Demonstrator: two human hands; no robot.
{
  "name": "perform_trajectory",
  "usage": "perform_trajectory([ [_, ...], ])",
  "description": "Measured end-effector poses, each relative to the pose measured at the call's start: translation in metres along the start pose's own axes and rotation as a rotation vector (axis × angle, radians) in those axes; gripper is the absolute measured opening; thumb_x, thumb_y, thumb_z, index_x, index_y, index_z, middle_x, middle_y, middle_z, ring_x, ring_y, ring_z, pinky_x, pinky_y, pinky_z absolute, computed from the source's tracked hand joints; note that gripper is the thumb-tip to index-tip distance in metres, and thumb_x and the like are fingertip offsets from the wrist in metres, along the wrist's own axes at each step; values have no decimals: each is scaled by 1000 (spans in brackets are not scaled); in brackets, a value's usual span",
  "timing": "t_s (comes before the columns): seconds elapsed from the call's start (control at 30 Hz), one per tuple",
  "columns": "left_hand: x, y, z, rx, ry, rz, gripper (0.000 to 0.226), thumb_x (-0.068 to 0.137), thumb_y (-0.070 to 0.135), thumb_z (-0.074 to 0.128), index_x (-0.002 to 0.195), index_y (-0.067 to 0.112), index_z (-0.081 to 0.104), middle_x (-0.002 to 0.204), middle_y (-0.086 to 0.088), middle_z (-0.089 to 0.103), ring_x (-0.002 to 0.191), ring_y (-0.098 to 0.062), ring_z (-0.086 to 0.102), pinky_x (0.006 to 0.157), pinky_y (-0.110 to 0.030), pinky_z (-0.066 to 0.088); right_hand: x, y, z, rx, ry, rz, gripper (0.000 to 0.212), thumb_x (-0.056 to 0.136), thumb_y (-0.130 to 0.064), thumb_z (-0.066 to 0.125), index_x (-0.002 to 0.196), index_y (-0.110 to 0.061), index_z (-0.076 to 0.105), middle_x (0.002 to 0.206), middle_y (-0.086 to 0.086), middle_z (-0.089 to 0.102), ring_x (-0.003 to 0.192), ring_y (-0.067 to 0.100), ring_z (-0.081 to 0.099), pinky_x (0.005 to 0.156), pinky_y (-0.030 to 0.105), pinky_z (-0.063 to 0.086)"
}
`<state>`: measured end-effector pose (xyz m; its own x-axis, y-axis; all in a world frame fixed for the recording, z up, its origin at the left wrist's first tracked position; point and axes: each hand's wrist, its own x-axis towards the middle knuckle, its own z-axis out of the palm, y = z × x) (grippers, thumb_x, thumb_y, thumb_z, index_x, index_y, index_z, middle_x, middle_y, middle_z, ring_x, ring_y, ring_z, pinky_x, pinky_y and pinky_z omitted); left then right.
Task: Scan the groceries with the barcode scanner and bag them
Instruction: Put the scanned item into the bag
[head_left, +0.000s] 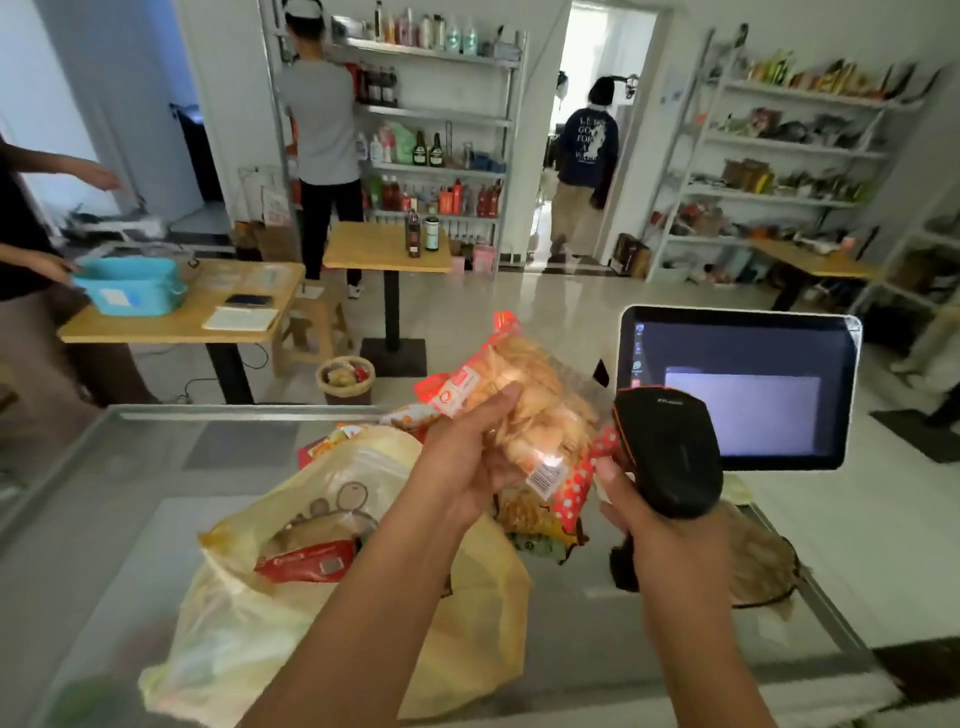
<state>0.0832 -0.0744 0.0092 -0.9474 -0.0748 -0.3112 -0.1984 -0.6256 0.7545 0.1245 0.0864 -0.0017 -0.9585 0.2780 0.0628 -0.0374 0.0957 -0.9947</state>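
Both forearms are stretched forward. The left hand (467, 462) is curled round a snack packet (540, 405); the right hand (657, 525) is wrapped round a scanner (670, 452).

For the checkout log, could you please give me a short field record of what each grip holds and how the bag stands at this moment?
left grip: holds clear snack pack, raised above the counter
right grip: holds black scanner, its head close beside the pack
barcode label: on the pack's lower end, near the scanner
yellow bag: open on the counter, red packet inside
other packets: lying on the counter, not bagged
screen: lit, behind the scanner
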Motion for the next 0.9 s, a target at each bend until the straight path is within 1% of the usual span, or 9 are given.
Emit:
perform_trajectory([
  [0.1, 5, 21, -20, 117, 194, 253, 29, 84, 17, 76, 112, 15, 66, 93, -2, 76, 65, -15, 73, 44, -25, 52, -13, -11, -6, -265, -131, -38, 63, 53, -73, 76, 93, -24, 70, 77, -3, 74, 76, 13, 71, 77, 35, 57],
  [0.17, 4, 33, -31, 136, 288, 353, 26, 83, 13, 77, 104, 21, 65, 96, 1, 75, 74, -12, 74, 49, -24, 54, -24, -20, -6, -412, -266, -19, 57, 53, -62, 76, 86, -17, 69, 67, -5, 70, 63, 9, 66, 67, 18, 52],
  [0.3, 4, 42, -47, 188, 358, 410, 25, 81, 11, 79, 96, 25, 64, 100, 3, 74, 90, -16, 72, 68, -32, 59, -42, -18, 18, -727, -420, -4, 46, 72, -38, 82, 113, -26, 63, 104, -4, 64, 107, 18, 60, 87, 20, 40],
  [0.37, 5, 41, -52, 193, 358, 417, 26, 81, 10, 79, 96, 25, 64, 101, 2, 73, 91, -16, 71, 73, -35, 59, -50, -13, 30, -818, -477, 0, 47, 77, -45, 75, 118, -30, 60, 104, -8, 62, 108, 15, 58, 90, 19, 40],
  [0.47, 6, 41, -52, 177, 354, 427, 26, 82, 10, 78, 96, 25, 63, 101, 2, 73, 92, -17, 71, 72, -34, 59, -56, -16, 39, -946, -506, -60, 43, 84, -55, 63, 121, -35, 53, 96, -13, 57, 99, 10, 55, 82, 12, 35],
  [0.6, 4, 43, -54, 161, 343, 440, 25, 83, 10, 77, 93, 26, 62, 98, 4, 72, 89, -14, 70, 69, -31, 58, -56, -18, 40, -1026, -569, -96, 43, 92, -53, 54, 129, -33, 44, 126, -8, 58, 118, 10, 54, 98, 18, 38],
  [0.7, 4, 43, -53, 167, 326, 437, 25, 84, 10, 77, 92, 27, 60, 97, 6, 71, 87, -12, 69, 67, -30, 57, -54, -15, 41, -1004, -567, -88, 42, 89, -53, 58, 125, -35, 47, 108, -10, 58, 107, 8, 55, 96, 18, 40],
  [0.83, 5, 43, -53, 178, 316, 426, 26, 84, 11, 77, 94, 28, 61, 97, 8, 71, 85, -9, 69, 61, -25, 55, -52, -20, 40, -1048, -590, -74, 34, 95, -51, 51, 123, -32, 47, 118, -8, 58, 113, 10, 54, 99, 19, 38],
  [0.9, 5, 42, -53, 182, 323, 418, 25, 84, 13, 78, 96, 27, 61, 99, 7, 72, 87, -11, 70, 60, -25, 55, -52, -22, 39, -1021, -580, -55, 23, 93, -51, 52, 110, -36, 46, 96, -12, 52, 99, 9, 51, 97, 18, 39],
])
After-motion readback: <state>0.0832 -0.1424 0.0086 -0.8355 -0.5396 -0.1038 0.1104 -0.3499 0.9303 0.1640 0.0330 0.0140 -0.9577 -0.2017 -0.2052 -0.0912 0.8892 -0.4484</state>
